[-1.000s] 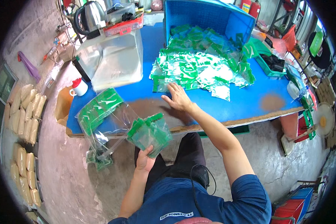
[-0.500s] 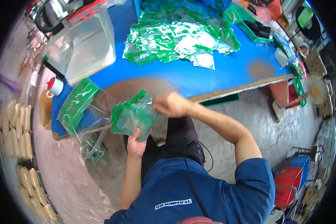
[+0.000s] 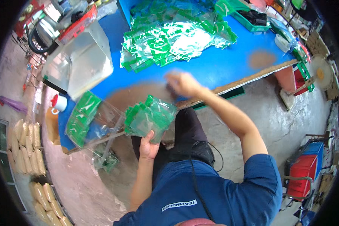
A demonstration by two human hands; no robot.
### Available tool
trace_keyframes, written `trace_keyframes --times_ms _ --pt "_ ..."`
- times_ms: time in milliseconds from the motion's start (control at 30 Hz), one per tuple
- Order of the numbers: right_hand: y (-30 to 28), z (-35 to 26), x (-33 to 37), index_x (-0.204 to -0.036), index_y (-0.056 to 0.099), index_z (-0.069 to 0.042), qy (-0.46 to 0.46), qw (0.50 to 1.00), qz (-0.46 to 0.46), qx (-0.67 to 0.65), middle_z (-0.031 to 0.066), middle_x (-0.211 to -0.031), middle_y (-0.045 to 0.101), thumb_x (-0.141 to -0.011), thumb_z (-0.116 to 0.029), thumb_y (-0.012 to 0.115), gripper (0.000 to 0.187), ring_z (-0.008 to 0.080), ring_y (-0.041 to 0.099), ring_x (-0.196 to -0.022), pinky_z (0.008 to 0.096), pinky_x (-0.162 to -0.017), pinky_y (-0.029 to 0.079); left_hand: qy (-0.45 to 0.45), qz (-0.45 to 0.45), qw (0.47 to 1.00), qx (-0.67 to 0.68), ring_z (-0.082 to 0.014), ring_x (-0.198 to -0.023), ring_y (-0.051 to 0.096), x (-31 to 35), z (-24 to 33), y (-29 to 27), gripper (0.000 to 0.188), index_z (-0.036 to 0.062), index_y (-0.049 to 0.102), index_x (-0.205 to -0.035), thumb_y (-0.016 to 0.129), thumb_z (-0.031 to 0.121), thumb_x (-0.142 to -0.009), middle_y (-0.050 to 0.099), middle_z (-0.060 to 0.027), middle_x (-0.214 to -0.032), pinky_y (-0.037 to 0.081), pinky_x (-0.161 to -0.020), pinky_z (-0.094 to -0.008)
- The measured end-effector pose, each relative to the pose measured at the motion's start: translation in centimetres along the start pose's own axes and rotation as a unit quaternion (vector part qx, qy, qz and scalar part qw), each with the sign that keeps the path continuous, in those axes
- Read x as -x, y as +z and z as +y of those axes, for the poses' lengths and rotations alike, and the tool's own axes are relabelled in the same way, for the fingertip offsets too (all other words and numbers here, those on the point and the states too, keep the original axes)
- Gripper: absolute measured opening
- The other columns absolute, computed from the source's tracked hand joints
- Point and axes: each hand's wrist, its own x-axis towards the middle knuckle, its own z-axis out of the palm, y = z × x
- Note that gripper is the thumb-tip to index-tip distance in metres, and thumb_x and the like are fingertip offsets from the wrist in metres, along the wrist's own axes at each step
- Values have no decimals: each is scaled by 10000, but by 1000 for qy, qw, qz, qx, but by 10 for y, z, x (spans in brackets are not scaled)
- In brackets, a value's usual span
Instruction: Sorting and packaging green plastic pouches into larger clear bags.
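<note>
My left hand grips a fanned stack of clear-and-green plastic packets, thumb on top, over the table's near edge. My right hand is above the blue table, up and to the right of the stack and apart from it. Motion smears its fingers, so I cannot see whether they hold anything. Farther back lies a large heap of similar shiny green packets. Left of the stack, a clear plastic bag with green packets rests at the table's edge, partly hanging over it.
A translucent bin lies tipped at the left, near a white mug with a red lid and a kettle. A green tray sits at the back right. Filled tan bags are stacked on the left floor.
My right hand has moved away from the stack, up and to the right over the table. The left hand keeps its hold, with the stack shifted slightly right in view.
</note>
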Motion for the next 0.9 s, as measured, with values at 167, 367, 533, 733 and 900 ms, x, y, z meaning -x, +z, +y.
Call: trace_keyframes --times_ms 167,367,533,733,900 --pt "-40 163 -45 -1253 600 -20 62 933 201 290 253 -1249 586 -946 -495 529 570 405 575 -1118 506 -992 446 -53 -33 998 25 -339 -1312 496 9 -10 9 629 50 409 -1429 693 68 -867 529 -120 -1399 361 -1120 -604" --pt "-4 47 -17 -1168 622 34 136 941 -94 296 287 -1204 554 -883 -708 477 809 434 530 -1146 555 -943 442 -45 5 999 1 -323 -1258 542 24 -2 -15 656 44 472 -1384 757 125 -799 578 -113 -1340 446 -1058 -506" --pt "27 -32 9 -939 647 23 67 959 -79 263 242 -1051 606 -931 -387 565 418 373 588 -1032 464 -848 509 -25 -44 997 50 -317 -1252 547 12 4 -26 588 15 491 -1356 737 121 -833 588 -129 -1323 439 -1076 -499" --pt "19 -39 -10 -1010 651 10 131 975 -177 15 207 -1056 628 -884 -267 647 305 429 644 -836 476 -780 534 14 13 996 86 -338 -1335 473 5 -2 10 559 56 400 -1436 622 43 -924 494 -136 -1439 381 -1132 -552" --pt "-9 71 -35 -1148 622 16 213 915 25 342 280 -1344 525 -904 -619 539 685 458 506 -1223 621 -956 413 -13 -23 993 117 -369 -1363 434 13 -8 21 575 53 364 -1458 604 60 -935 478 -159 -1452 335 -1147 -597"
